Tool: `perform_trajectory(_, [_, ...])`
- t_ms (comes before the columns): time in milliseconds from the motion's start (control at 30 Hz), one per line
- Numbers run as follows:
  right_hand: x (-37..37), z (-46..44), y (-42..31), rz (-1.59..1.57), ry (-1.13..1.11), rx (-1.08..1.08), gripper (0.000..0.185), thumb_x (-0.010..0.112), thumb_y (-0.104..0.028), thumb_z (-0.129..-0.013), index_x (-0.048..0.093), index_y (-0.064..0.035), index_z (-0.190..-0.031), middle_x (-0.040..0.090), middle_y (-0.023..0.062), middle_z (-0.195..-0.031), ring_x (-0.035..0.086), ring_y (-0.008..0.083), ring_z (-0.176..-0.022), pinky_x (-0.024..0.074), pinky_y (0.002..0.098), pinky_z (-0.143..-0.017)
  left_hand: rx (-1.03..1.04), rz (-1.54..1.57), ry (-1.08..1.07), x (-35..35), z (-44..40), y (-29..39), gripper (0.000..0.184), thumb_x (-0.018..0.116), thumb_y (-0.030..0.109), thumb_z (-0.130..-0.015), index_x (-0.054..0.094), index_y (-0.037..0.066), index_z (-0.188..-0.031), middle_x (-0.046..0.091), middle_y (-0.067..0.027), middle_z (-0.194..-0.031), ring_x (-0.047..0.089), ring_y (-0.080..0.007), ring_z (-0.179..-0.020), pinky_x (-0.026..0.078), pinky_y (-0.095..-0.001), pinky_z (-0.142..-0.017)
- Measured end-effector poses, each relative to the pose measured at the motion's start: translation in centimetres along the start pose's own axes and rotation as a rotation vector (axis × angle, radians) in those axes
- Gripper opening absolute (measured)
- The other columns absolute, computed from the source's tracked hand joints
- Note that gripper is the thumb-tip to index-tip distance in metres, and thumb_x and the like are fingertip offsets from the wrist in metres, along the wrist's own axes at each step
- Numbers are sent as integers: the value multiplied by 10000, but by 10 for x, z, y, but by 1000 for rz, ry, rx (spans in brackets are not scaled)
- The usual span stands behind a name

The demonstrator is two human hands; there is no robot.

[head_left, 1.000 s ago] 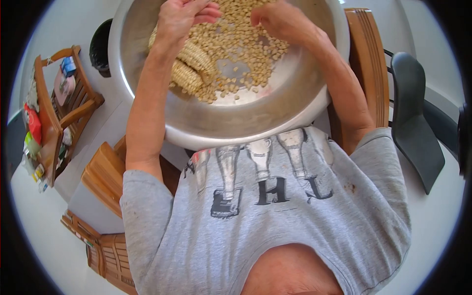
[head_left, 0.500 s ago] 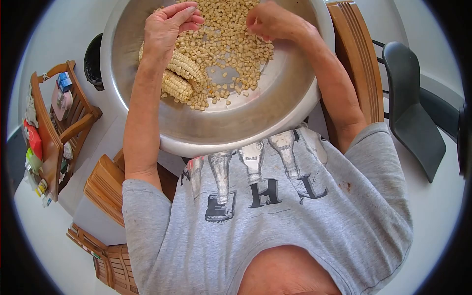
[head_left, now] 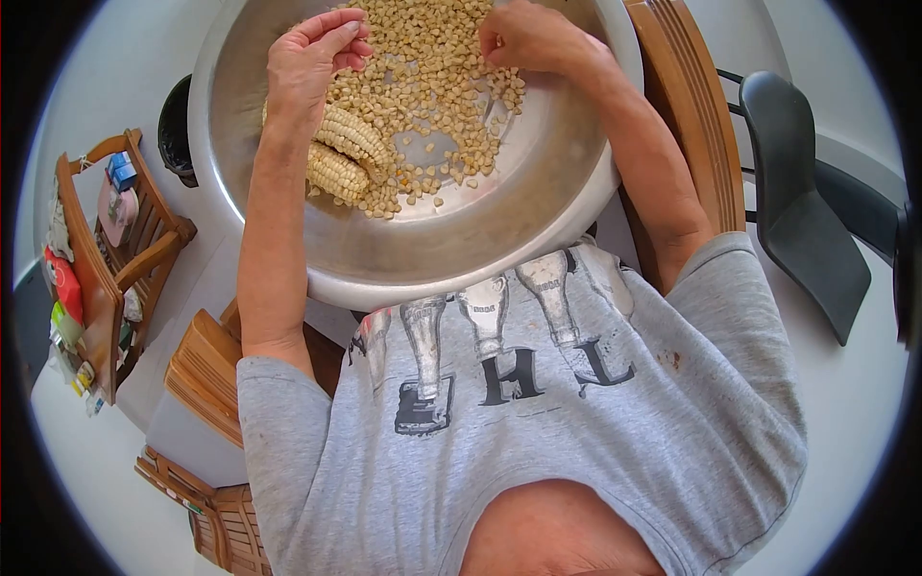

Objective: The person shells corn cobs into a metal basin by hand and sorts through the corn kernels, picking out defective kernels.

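Note:
A wide metal basin (head_left: 451,259) holds a spread of loose pale corn kernels (head_left: 423,91). Inside it, on the left, corn cobs (head_left: 351,134) with kernels still on them lie side by side, partly behind my left wrist. My left hand (head_left: 312,60) is raised over the basin's left part, thumb and fingers pinched together. Whether a kernel sits in that pinch is too small to tell. Over the kernels on the right, my right hand (head_left: 533,36) is closed, its fingers curled downward. Its fingertips are mostly hidden, and I cannot make out what they hold.
Wooden furniture (head_left: 687,115) stands close by the basin's right side, with a dark grey chair (head_left: 783,163) beyond. To the left are a black bin (head_left: 177,130) and a wooden armchair (head_left: 106,278) bearing bags and small packages. Another wooden chair (head_left: 230,518) is at lower left.
The view has shifted slightly, so the basin sits a little further left. My right hand's fingers have shifted slightly over the kernels; my left hand keeps its pinch.

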State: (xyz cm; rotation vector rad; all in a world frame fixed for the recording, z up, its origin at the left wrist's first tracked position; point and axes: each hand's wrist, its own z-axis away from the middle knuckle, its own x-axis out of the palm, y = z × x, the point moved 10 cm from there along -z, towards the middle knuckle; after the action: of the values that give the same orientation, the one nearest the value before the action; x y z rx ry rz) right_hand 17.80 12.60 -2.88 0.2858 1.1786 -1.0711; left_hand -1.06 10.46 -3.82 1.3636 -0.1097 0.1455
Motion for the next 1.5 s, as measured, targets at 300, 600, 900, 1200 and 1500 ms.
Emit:
perform_trajectory(300, [42,30,-25,313,-324,2,152,610,-44,-649,662,-13,-788,641,170,-803,631,308,-805,495,393,-687,-12,-11,-38,6,-2,-1,200,579,81,-845,603,-25,-1013,638,-87,-849,622,-130,-694,506,-206,-596])
perform_trajectory(600, [35,24,-13,397,-248,58,180,619,-62,-686,667,-43,-858,654,135,-877,637,278,-850,513,381,-674,1,-14,-61,8,-3,-3,188,572,81,-849,606,-21,-1003,633,-80,-844,610,-114,-667,500,-205,-585])
perform_trajectory(900, [42,28,-45,448,-77,-158,85,606,-24,-660,655,-16,-729,636,153,-737,645,285,-733,510,369,-615,-2,-11,-64,10,-3,-3,188,575,79,-847,607,-25,-1000,631,-77,-840,607,-114,-663,502,-207,-584])
perform_trajectory(1200, [36,21,-29,244,-100,-194,74,613,-85,-680,626,-13,-692,621,106,-683,612,228,-636,478,313,-569,-33,-29,-78,17,2,-1,192,570,81,-849,608,-30,-1001,630,-69,-821,607,-108,-674,506,-208,-602])
perform_trajectory(1500, [-7,2,-33,-836,-60,-198,177,542,-206,-809,598,-38,-813,557,-23,-662,460,41,-588,376,215,-521,-323,119,-314,72,27,-32,179,527,90,-874,596,-36,-980,629,-100,-848,628,-158,-729,530,-245,-654])
